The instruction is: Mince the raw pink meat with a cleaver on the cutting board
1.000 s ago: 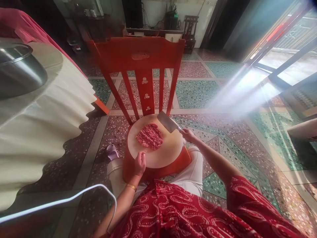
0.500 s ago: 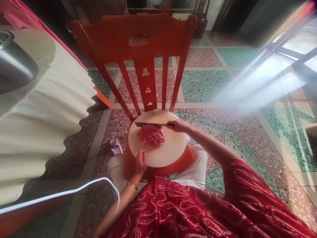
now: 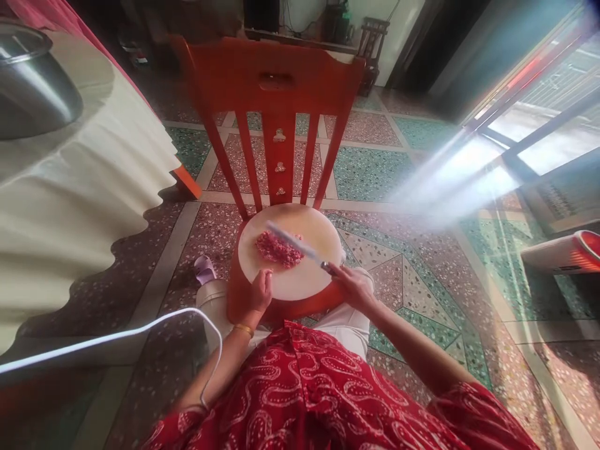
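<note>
A round pale cutting board (image 3: 309, 278) lies on the seat of a red wooden chair (image 3: 276, 81). A small heap of pink minced meat (image 3: 277, 249) sits on the board's left half. My right hand (image 3: 352, 286) grips the handle of a cleaver (image 3: 294, 242), whose blade lies edge-down across the meat, pointing up and left. My left hand (image 3: 257, 292) rests on the near left rim of the board, fingers curled, holding nothing else.
A table with a cream scalloped cloth (image 3: 79, 187) and a steel pot (image 3: 32, 81) stands at the left. A white cable (image 3: 107, 337) crosses the lower left. A white and red appliance (image 3: 562, 253) lies on the tiled floor at right, beside glass doors.
The cleaver came down from raised beside the meat, lay along its far side, and now cuts diagonally across it. My right hand drew nearer to me. My left hand stayed on the rim.
</note>
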`<state>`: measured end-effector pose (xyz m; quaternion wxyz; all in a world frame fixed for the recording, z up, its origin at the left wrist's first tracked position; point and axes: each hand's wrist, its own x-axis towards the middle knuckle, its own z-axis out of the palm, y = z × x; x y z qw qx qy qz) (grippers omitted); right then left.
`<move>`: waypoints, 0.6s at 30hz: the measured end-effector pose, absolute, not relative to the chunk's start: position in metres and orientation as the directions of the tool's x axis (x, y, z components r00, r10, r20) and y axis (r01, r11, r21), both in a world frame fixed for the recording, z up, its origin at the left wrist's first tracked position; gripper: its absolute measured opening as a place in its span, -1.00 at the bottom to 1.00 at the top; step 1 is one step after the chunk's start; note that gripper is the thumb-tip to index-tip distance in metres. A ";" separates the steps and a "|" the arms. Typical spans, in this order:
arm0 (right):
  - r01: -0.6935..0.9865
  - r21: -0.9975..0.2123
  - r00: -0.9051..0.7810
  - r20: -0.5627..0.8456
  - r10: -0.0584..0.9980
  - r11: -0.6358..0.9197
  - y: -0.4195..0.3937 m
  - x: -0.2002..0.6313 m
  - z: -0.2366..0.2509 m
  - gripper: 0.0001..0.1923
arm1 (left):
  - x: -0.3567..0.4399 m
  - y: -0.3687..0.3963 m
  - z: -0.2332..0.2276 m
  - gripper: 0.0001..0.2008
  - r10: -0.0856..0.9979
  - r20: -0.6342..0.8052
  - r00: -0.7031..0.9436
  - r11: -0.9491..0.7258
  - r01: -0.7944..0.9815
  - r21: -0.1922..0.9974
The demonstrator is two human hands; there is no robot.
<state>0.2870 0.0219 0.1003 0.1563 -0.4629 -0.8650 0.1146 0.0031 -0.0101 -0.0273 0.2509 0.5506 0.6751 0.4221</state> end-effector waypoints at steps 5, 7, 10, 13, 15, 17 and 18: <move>0.681 -0.517 -0.350 0.392 0.851 0.519 0.041 0.222 0.125 -0.47 | 0.004 -0.011 -0.023 -0.77 0.947 0.168 -0.274 0.008 0.544 0.839; 0.690 -0.558 -0.352 0.298 0.887 0.461 0.043 0.203 0.111 -0.47 | 0.005 -0.012 -0.017 -0.77 0.950 0.161 -0.268 0.011 0.541 0.841; 0.793 -0.541 -0.355 -0.036 0.934 0.280 0.040 0.196 0.096 -0.49 | 0.007 -0.014 -0.008 -0.76 0.954 0.116 -0.275 0.042 0.508 0.861; 0.801 -0.562 -0.315 -0.102 0.943 0.207 0.037 0.200 0.109 -0.53 | 0.009 -0.018 -0.001 -0.73 0.951 0.090 -0.296 0.065 0.475 0.878; 0.736 -0.618 -0.316 0.048 0.948 0.277 0.038 0.198 0.124 -0.52 | 0.009 -0.020 0.000 -0.69 0.950 0.079 -0.301 0.074 0.465 0.882; 0.672 -0.640 -0.317 0.204 0.926 0.371 0.040 0.193 0.131 -0.50 | 0.009 -0.021 -0.001 -0.66 0.950 0.074 -0.303 0.079 0.463 0.883; 0.661 -0.637 -0.328 0.231 0.916 0.397 0.040 0.190 0.129 -0.49 | 0.009 -0.021 -0.002 -0.65 0.950 0.074 -0.303 0.080 0.464 0.882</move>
